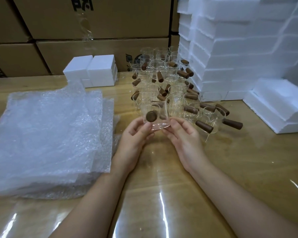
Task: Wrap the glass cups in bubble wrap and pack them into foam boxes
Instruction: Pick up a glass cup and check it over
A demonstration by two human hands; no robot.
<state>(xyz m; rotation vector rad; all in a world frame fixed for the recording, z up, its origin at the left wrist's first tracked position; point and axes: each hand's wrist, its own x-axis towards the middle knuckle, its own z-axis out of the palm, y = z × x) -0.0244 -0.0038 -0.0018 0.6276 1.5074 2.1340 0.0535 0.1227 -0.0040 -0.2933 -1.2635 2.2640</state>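
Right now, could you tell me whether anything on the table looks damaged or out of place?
Nothing looks broken or spilled. The left hand and right hand hold one cup. Only the bubble wrap sheets are stacked unevenly, and the piled cups have handles pointing every way.

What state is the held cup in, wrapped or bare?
Bare. The glass cup held by the left hand and right hand shows clear; the bubble wrap lies stacked aside.

Bright overhead glare streaks, soft wide-angle edges
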